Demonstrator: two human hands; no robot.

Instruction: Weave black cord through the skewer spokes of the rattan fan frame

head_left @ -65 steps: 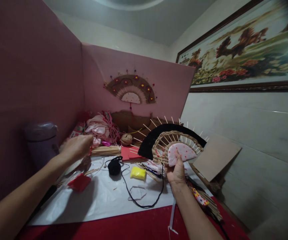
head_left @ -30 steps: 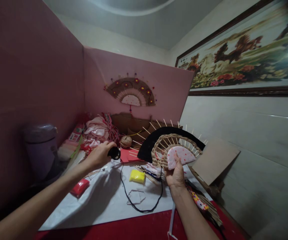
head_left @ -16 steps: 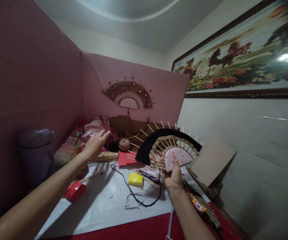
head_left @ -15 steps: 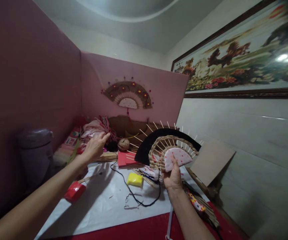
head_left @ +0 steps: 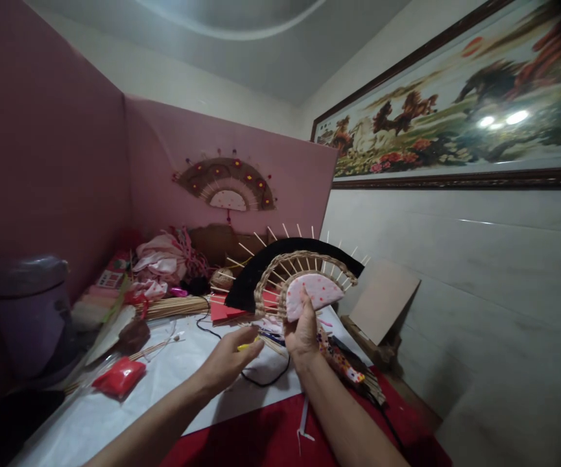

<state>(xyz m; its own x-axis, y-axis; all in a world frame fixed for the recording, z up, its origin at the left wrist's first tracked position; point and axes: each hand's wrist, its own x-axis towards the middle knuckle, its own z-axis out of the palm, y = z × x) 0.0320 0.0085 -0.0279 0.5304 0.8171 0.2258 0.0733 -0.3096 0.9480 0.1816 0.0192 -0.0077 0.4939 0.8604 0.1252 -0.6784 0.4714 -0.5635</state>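
Observation:
My right hand [head_left: 303, 327] grips a handmade fan by its half-round, dotted pink-white base [head_left: 312, 293], thumb on the front. The fan has a black band [head_left: 255, 275], a braided straw arch [head_left: 273, 272] and thin sticks poking past its outer edge. A black cord [head_left: 265, 384] loops on the white sheet below it. My left hand [head_left: 231, 357] is left of the fan, over the table, thumb and fingers apart. Between them shows part of a yellow packet [head_left: 248, 346], mostly hidden behind the hand; I see no clear hold on it.
A red packet [head_left: 120, 377] lies on the white sheet at left. Behind are a stick bundle [head_left: 178, 306], a twine ball [head_left: 222, 279], red card [head_left: 226, 312] and pink fabric [head_left: 161, 259]. A finished fan [head_left: 229, 185] hangs on the pink panel. A board [head_left: 384, 301] leans at right.
My left hand has come away from the pink fabric at the back, down and right to the yellow packet. The right hand still holds the fan. The view has turned right.

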